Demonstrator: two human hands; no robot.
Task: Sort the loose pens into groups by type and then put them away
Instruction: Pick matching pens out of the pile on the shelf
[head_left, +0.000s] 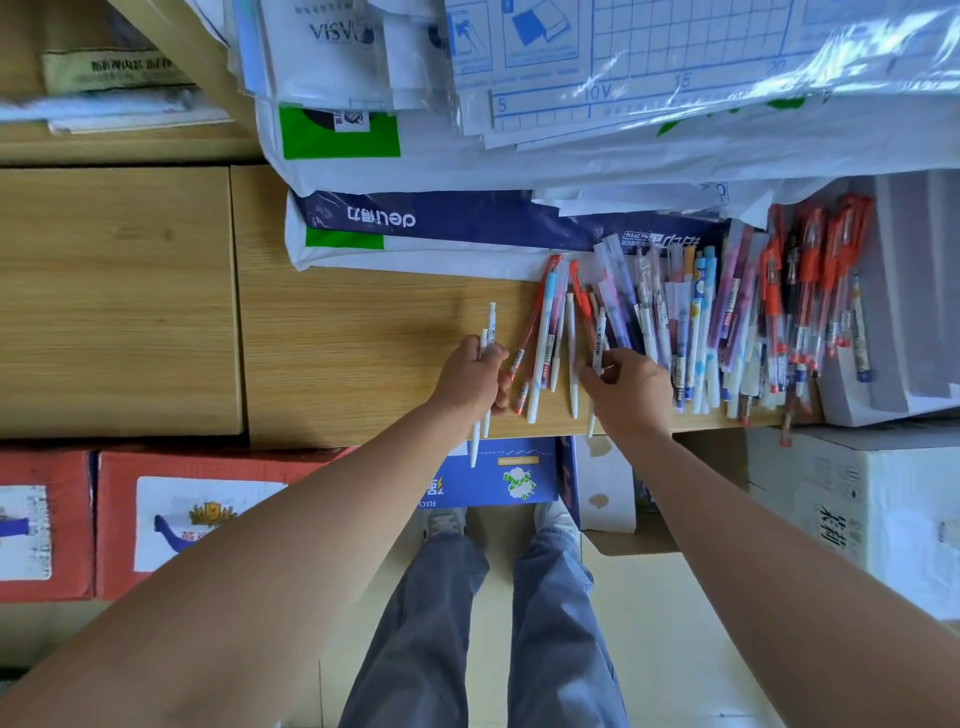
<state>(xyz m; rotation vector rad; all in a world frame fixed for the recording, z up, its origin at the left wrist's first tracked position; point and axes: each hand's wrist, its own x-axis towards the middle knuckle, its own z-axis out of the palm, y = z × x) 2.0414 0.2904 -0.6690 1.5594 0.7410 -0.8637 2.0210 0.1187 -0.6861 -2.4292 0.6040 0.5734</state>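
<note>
Gripping a couple of slim white plastic pens (490, 325) in its curled fingers, the left hand (470, 376) hangs over the near edge of the light wooden desk top (363, 338). The pens' long axis runs straight away from the person. Just to its right, the right hand (631, 387) pinches one white pen with a barcode sticker (600, 340) between thumb and fingertips, on the same near-to-far line. That pen seems to match the left bundle, so the coming move is probably a short pass leftward with no turning needed. Between the hands lie a red-barrelled pen (527, 338), a white and pale blue pen (543, 353) and a plain white stick pen (572, 364), the last nearer the right hand. Farther right spreads a dense row of mixed clear and pastel pens (691, 322), then red-capped gel pens (810, 291). Beyond them lies a blue and white wrapped paper ream (467, 218).
</note>
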